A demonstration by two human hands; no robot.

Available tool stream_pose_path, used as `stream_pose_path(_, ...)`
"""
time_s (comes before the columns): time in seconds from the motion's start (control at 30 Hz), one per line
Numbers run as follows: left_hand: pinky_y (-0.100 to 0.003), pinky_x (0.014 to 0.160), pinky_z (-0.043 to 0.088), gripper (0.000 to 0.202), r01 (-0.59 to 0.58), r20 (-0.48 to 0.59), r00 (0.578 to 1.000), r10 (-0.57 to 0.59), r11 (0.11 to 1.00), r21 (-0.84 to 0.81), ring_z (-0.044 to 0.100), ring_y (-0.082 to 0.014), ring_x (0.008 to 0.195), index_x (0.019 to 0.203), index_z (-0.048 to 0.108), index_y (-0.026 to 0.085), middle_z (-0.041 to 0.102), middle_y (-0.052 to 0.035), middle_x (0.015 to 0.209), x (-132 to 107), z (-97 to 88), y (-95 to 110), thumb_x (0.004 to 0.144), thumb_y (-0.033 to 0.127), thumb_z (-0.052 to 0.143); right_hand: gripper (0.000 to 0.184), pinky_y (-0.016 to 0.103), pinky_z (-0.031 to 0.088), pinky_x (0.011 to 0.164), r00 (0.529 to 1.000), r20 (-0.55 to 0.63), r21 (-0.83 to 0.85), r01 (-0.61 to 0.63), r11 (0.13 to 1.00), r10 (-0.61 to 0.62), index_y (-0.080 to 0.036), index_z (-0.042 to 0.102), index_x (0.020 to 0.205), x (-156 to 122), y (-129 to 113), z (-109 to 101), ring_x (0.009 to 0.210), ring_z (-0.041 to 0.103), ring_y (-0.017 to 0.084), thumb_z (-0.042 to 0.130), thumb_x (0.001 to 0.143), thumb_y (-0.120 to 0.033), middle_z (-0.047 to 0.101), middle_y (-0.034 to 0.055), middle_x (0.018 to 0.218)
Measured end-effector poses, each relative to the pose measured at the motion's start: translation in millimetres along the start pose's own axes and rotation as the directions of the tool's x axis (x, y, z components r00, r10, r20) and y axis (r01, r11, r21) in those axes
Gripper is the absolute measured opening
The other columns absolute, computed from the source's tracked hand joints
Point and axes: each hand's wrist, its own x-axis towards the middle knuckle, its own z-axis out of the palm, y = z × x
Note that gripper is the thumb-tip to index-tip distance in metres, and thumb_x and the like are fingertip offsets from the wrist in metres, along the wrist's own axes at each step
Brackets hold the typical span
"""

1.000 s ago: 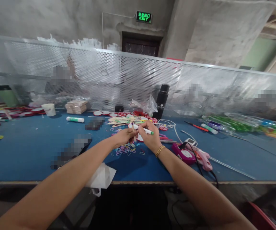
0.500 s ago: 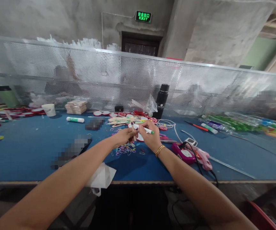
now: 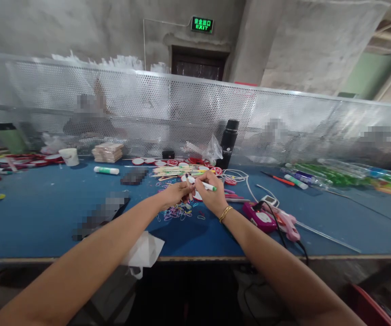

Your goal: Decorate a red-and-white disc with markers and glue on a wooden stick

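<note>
Above a cluttered blue felt table backed by a perforated metal screen — grey concrete walls, green exit sign — the right hand clamps a white green-capped marker, the left hand pinched closed just beside it.

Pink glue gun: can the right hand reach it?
Probably yes: the pink glue gun lies on open table just beside the right hand, though that hand grips a white pen.

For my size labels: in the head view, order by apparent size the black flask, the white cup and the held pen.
1. black flask
2. white cup
3. pen, partly hidden by the right hand; cup versus pen is unsure.
</note>
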Motion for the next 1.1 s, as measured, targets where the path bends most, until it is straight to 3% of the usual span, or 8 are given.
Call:
stream_pose_path(0.2,-0.024,0.048,0.02,0.044,-0.007,0.009,1.0,0.007,1.0,0.011,0.043,-0.0101,0.052,0.077,0.054,0.018,0.051,0.001,0.06,-0.4,-0.4,-0.2,0.086,0.06,0.053,0.013,0.029,0.044,0.06,0.998,-0.054,-0.065,0.018,0.998,-0.022,-0.022,0.054,0.072,1.6,-2.7,-1.5,0.062,0.057,0.015,0.057,0.084,-0.025,0.062,-0.0008,0.068)
stream_pose_path(0.4,-0.024,0.048,0.02,0.041,0.024,0.006,1.0,-0.024,1.0,-0.007,0.039,-0.0097,0.052,0.08,0.056,0.018,0.049,0.0022,0.059,-0.4,-1.9,0.3,0.086,0.059,0.054,0.012,0.029,0.044,0.061,0.999,-0.036,-0.054,0.019,0.998,-0.021,-0.022,0.054,0.074,1.3,-2.1,-2.2,0.062,0.057,0.015,0.056,0.085,-0.026,0.062,-0.0014,0.068)
stream_pose_path(0.67,-0.022,0.05,0.027,0.045,0.083,0.038,0.996,-0.08,0.992,-0.09,0.051,-0.0089,0.058,0.079,0.061,0.015,0.059,-0.0003,0.069,-3.2,-2.9,1.1,0.076,0.06,0.064,0.011,0.029,0.044,0.061,0.998,-0.055,-0.073,0.02,0.997,-0.024,-0.022,0.054,0.075,-0.3,-2.7,-2.6,0.062,0.056,0.015,0.056,0.085,-0.025,0.061,-0.0013,0.068)
stream_pose_path(0.9,-0.021,0.051,0.029,0.036,0.105,0.029,0.994,-0.102,0.984,-0.14,0.05,-0.0074,0.058,0.081,0.063,0.013,0.06,-0.0011,0.07,-1.5,-5.1,-2.8,0.074,0.048,0.07,0.01,0.028,0.044,0.06,0.998,-0.058,-0.057,0.01,0.998,-0.013,-0.022,0.054,0.074,0.0,-4.6,-2.1,0.06,0.055,0.014,0.057,0.084,-0.024,0.061,-0.0014,0.068)
stream_pose_path(1.1,-0.021,0.05,0.028,0.038,0.1,0.014,0.995,-0.099,0.99,-0.102,0.05,-0.0073,0.058,0.081,0.061,0.013,0.06,-0.0019,0.073,-0.8,-4.5,-3.2,0.072,0.049,0.07,0.008,0.028,0.045,0.062,1.0,-0.03,-0.053,-0.002,0.999,0.0,-0.021,0.055,0.076,-0.6,-1.0,-0.4,0.063,0.057,0.015,0.057,0.083,-0.024,0.062,-0.0006,0.069)
